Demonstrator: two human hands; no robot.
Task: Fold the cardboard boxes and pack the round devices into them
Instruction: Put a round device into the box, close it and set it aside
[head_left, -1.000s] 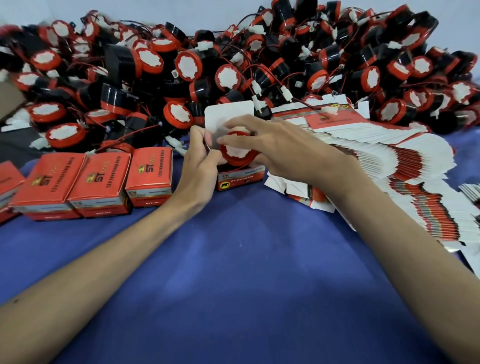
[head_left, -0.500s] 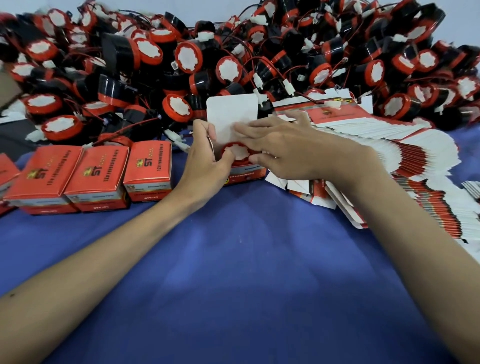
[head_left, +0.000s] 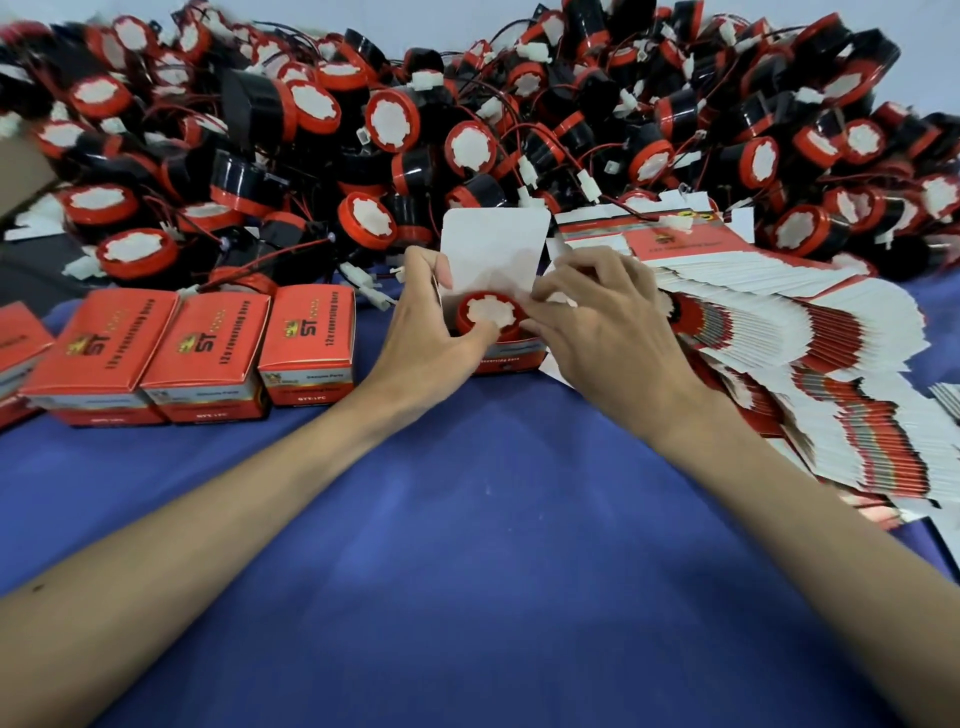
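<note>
- The round red-and-black device (head_left: 491, 316) now sits deeper in the open red cardboard box (head_left: 511, 358).
- The left hand (head_left: 431, 332) grips the box, thumb on the device.
- The right hand (head_left: 597, 332) pinches the box's side, so closing likely comes next.

— What can we read on the closed red boxes (head_left: 306, 338)?
— On their tops we see "ST" beside a yellow emblem, and "12v reversing horn" printed lengthwise.
— And on their front faces?
— There is small print there, too blurred for us to read.
— And the open box (head_left: 511, 358)?
— We see a line of words on its front strip, but we cannot read it. The flat cartons (head_left: 779, 332) carry a yellow mark we cannot read either.
</note>
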